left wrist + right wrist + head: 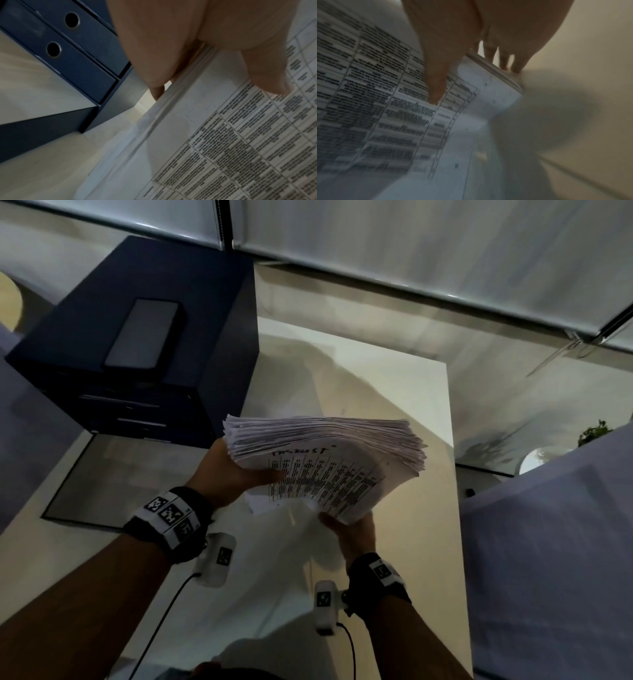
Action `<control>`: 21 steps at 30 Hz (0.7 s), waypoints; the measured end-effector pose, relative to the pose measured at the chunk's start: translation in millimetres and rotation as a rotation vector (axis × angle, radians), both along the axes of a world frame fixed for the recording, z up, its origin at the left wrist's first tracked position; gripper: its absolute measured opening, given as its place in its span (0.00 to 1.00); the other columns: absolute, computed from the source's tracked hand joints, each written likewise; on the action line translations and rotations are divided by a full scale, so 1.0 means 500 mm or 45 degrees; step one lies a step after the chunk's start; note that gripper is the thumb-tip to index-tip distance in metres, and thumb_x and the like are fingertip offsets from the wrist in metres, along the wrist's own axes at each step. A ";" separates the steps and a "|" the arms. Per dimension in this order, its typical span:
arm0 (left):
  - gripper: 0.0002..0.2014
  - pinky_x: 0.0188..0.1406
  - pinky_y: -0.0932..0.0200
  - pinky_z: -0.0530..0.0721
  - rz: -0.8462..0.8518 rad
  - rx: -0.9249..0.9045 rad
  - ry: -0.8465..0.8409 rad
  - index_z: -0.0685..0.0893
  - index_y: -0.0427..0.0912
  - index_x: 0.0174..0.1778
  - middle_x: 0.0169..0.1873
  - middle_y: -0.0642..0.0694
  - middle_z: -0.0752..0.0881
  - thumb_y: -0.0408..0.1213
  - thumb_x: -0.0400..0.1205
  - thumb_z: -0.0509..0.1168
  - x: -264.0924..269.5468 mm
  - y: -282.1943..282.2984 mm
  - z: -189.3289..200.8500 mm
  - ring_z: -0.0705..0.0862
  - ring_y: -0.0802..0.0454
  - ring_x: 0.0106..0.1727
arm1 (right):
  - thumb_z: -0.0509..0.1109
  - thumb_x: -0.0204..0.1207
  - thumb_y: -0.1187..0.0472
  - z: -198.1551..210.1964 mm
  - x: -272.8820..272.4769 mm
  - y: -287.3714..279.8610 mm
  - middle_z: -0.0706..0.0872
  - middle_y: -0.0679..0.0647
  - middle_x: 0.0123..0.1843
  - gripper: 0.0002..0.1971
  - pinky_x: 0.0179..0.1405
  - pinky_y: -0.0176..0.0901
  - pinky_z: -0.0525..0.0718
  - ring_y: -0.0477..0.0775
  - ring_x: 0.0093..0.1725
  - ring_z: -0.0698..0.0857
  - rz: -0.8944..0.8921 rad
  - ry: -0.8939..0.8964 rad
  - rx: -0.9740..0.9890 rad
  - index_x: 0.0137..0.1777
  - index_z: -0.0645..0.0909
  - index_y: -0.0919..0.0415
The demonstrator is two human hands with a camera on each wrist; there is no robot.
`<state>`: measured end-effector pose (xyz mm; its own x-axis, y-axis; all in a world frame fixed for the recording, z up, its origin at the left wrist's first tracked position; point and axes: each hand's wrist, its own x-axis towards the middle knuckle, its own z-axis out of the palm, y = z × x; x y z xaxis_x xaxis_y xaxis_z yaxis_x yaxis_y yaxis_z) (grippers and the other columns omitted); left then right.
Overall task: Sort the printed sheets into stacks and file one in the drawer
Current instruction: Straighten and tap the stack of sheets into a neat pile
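A thick stack of printed sheets (329,460) with tables of text is held up off the white table (394,392), tilted toward me. My left hand (236,470) grips its left edge, thumb (267,75) on the top page and fingers underneath. My right hand (346,529) grips the near right corner, thumb (436,86) on top and fingers (508,63) behind the stack (385,108). The top sheet (240,148) shows a printed grid. A dark blue drawer unit (137,344) stands at the left, with two shut drawers (72,54) that have round finger holes.
A dark phone (144,333) lies on top of the drawer unit. A grey mat (113,474) lies on the table in front of it. Window blinds (411,251) run along the back. A small plant (594,431) stands at the far right.
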<state>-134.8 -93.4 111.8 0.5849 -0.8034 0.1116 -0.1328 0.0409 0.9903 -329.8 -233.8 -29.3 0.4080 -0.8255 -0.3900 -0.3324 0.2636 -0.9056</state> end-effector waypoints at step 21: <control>0.27 0.63 0.44 0.85 -0.054 0.103 -0.015 0.87 0.64 0.57 0.58 0.54 0.90 0.55 0.62 0.82 0.017 0.008 0.009 0.88 0.53 0.61 | 0.89 0.49 0.63 0.297 0.027 -0.079 0.84 0.60 0.66 0.49 0.63 0.51 0.86 0.55 0.64 0.85 0.142 -0.552 -0.364 0.73 0.72 0.66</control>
<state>-126.4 -89.6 116.2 0.5490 -0.8342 0.0524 -0.1445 -0.0330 0.9890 -316.3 -273.3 119.1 0.5732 -0.8166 0.0681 0.0764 -0.0296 -0.9966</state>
